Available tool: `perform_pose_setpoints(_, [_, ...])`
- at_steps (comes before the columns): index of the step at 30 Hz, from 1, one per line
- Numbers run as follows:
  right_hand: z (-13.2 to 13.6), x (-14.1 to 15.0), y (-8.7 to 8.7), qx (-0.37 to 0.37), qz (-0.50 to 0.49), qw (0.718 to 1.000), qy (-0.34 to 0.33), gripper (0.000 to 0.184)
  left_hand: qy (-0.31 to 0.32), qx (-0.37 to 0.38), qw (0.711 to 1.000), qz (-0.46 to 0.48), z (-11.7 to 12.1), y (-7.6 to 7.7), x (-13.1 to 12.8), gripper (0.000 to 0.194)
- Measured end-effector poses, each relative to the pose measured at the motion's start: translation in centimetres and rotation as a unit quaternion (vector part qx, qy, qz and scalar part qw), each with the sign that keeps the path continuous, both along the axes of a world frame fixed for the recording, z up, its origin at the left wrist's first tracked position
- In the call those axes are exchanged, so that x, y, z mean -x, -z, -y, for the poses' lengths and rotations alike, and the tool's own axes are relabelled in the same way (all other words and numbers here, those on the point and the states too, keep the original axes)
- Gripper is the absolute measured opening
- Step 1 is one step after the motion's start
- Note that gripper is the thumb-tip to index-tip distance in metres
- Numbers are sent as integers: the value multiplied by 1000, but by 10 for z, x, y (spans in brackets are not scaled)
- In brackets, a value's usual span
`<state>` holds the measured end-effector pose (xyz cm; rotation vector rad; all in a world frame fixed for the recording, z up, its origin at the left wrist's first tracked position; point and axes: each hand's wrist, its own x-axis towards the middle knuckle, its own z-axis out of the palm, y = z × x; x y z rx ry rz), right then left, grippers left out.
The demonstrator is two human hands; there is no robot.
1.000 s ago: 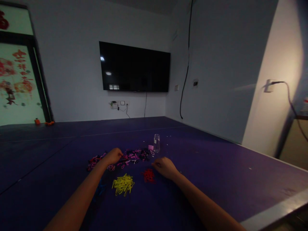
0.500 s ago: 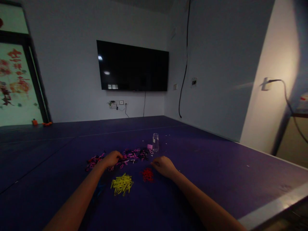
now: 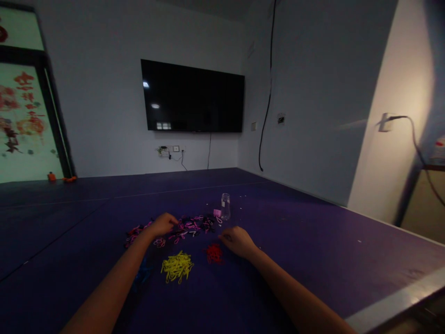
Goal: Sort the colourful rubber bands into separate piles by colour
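My left hand [image 3: 164, 224] reaches over a mixed heap of pink, black and white hair ties [image 3: 191, 226], fingers drawn together at its edge; whatever they pinch is too small to make out. To the right, my right hand [image 3: 238, 240] rests low with thumb and fingers closed, beside a small pile of red hair ties [image 3: 213, 253]; anything held there is hidden. Between my forearms lies a larger pile of yellow hair ties [image 3: 177, 267]. Some blue ties [image 3: 143, 272] are partly covered by my left forearm.
Behind the heap stands a clear bottle [image 3: 225, 207] without its cap, next to a small pink piece [image 3: 217, 213]. White specks dot the purple surface [image 3: 306, 260]. A television [image 3: 193, 97] hangs on the far wall, and a black cable [image 3: 268, 102] dangles near the corner.
My left hand has shifted slightly up and left, off the near part of the heap. My right hand has stayed almost in place.
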<state>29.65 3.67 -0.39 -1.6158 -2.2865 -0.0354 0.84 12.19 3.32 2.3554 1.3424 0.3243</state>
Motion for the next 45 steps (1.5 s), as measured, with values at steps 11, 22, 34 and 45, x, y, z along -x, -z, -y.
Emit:
perform_pose_setpoints(11, [0,0,1,-5,4,1000,7,31,179,148,964,130,41,-3,-67,39])
perform_pose_setpoints(22, [-1,0,1,0,-3,1000,5,29,152,146,971,113,49,-1,-74,43])
perform_pose_setpoints(34, [25,11,-11,198,-179,946,-184,35,58,23,998,9,55,-34,-62,33])
perform_pose_setpoints(45, [32,19,-9,221,-62,946,-230,9,-167,-65,982,-49,31,-81,49,30])
